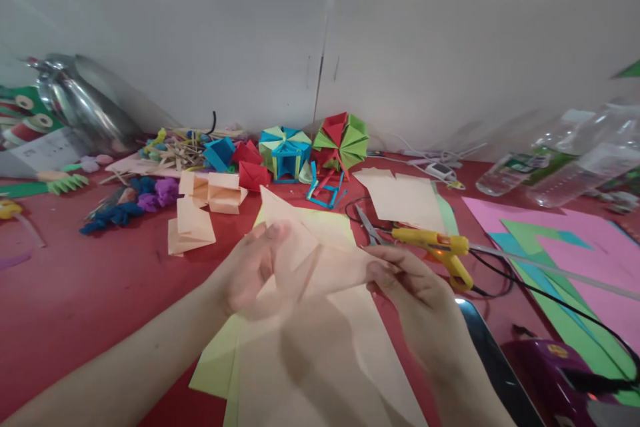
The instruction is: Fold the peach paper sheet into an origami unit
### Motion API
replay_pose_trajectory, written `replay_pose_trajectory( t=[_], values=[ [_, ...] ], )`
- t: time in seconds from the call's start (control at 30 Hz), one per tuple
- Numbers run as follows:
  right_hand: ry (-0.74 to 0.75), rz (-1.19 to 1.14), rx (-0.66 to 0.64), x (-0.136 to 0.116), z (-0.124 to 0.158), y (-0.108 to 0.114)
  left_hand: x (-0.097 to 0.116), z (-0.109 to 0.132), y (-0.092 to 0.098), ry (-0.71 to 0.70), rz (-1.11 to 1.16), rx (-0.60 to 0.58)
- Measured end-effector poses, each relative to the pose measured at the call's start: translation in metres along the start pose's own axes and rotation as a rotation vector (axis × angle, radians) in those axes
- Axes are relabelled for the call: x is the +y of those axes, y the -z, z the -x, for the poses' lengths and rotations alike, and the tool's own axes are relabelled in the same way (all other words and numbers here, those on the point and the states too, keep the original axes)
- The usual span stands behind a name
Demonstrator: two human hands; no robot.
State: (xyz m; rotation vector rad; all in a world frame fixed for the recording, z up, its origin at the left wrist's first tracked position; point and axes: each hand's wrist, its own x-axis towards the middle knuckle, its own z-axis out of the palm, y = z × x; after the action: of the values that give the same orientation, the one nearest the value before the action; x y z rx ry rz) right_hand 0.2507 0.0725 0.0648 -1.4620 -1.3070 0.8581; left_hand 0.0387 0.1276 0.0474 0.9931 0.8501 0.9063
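Jug [85,107], shiny metal, tilted in view, beside a white partition [200,27]. Crumpled paper pieces [165,192], blue and purple, on a red tabletop [65,280]. Wooden sticks [185,153], heaped behind them. Folded peach pieces [193,221], standing near the left forearm. Left hand [253,267]: thumb in front, fingers partly hidden behind, gripping the near-left side of a folded peach sheet [330,270]. Paper model [285,150], blue and pale green, at the back. Said peach sheet: raised between both hands, creased, one point upward at left, above a stack of peach paper [340,367] with yellow-green sheets showing at its edges. Paper model, red and green, round-topped, near the partition. Scissors [369,223], blades open, just beyond the sheet. Right hand [413,290]: thumb and fingers pinching the sheet's right end. Glue gun [435,243], yellow, glowing orange spot, just behind that hand. Dark flat device [493,363], near the right forearm. Coloured sheets [570,260], pink, green and blue, overlapping. Clear plastic bottles [575,170], far right.
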Motion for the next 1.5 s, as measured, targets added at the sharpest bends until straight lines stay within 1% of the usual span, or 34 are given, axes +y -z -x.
replay_pose_trajectory(
  t=[0.07,0.1,0.13,0.17,0.2,0.23,0.3,0.33,0.37,0.4,0.47,0.53,0.6,0.63,0.7,0.73,0.77,0.8,0.87,0.93,1.0,1.1,1.17,1.23,1.33,1.43,1.5],
  values=[
    [-0.027,-0.040,0.006,0.005,0.000,-0.001,-0.005,0.003,-0.002,0.120,0.193,-0.119],
    [-0.040,-0.055,0.009,0.007,0.000,-0.002,-0.009,0.005,-0.003,0.158,0.240,-0.164],
    [-0.052,-0.072,0.022,0.008,0.000,-0.003,-0.014,0.007,-0.004,0.190,0.228,-0.188],
    [-0.058,-0.097,0.047,0.009,0.000,-0.005,-0.020,0.009,-0.006,0.269,0.180,-0.184],
    [-0.060,-0.138,0.080,0.010,0.001,-0.008,-0.025,0.012,-0.010,0.285,0.152,-0.153],
    [-0.063,-0.189,0.116,0.011,0.002,-0.011,-0.031,0.014,-0.014,0.262,0.148,-0.125],
    [-0.082,-0.318,0.142,0.012,0.003,-0.019,-0.039,0.018,-0.022,0.126,0.237,-0.060],
    [-0.107,-0.377,0.115,0.013,0.004,-0.022,-0.042,0.020,-0.026,0.081,0.277,-0.056],
    [-0.137,-0.420,0.063,0.013,0.005,-0.025,-0.043,0.022,-0.028,0.069,0.303,-0.084],
    [-0.166,-0.442,0.006,0.013,0.006,-0.027,-0.043,0.023,-0.027,0.068,0.325,-0.139],
    [-0.193,-0.446,-0.067,0.011,0.006,-0.028,-0.037,0.024,-0.019,0.079,0.365,-0.313],
    [-0.194,-0.439,-0.103,0.008,0.006,-0.025,-0.025,0.020,-0.001,-0.008,0.470,-0.466],
    [-0.202,-0.433,-0.153,0.006,0.006,-0.022,-0.009,0.014,0.021,0.003,0.497,-0.448],
    [-0.207,-0.416,-0.192,0.005,0.006,-0.020,-0.002,0.010,0.032,0.017,0.471,-0.484],
    [-0.199,-0.316,-0.259,0.005,0.007,-0.019,0.010,0.004,0.046,0.032,0.307,-0.460],
    [-0.187,-0.234,-0.281,0.005,0.009,-0.019,0.012,0.003,0.048,0.050,0.184,-0.479],
    [-0.166,-0.148,-0.292,0.007,0.011,-0.020,0.013,0.004,0.047,0.105,0.062,-0.465],
    [-0.139,-0.068,-0.290,0.009,0.012,-0.021,0.011,0.005,0.043,0.191,-0.039,-0.500],
    [-0.072,0.031,-0.269,0.013,0.016,-0.025,0.004,0.011,0.029,0.315,-0.185,-0.477],
    [-0.004,0.068,-0.227,0.016,0.019,-0.029,-0.005,0.018,0.014,0.306,-0.294,-0.421],
    [0.074,0.148,-0.159,0.017,0.021,-0.032,-0.012,0.022,0.005,0.315,-0.267,-0.369],
    [0.283,0.326,-0.076,0.016,0.023,-0.035,-0.014,0.025,-0.002,0.286,-0.301,-0.268],
    [0.367,0.383,-0.077,0.015,0.024,-0.036,-0.012,0.026,-0.006,0.221,-0.417,-0.203],
    [0.349,0.388,-0.094,0.014,0.026,-0.038,-0.008,0.029,-0.012,0.147,-0.530,-0.176],
    [0.253,0.348,-0.089,0.013,0.030,-0.041,-0.007,0.035,-0.022,0.062,-0.626,-0.195],
    [0.152,0.298,-0.086,0.009,0.032,-0.045,-0.010,0.040,-0.027,0.026,-0.652,-0.220],
    [0.111,0.284,-0.091,0.005,0.033,-0.047,-0.012,0.042,-0.028,0.021,-0.674,-0.220]
  ],
)
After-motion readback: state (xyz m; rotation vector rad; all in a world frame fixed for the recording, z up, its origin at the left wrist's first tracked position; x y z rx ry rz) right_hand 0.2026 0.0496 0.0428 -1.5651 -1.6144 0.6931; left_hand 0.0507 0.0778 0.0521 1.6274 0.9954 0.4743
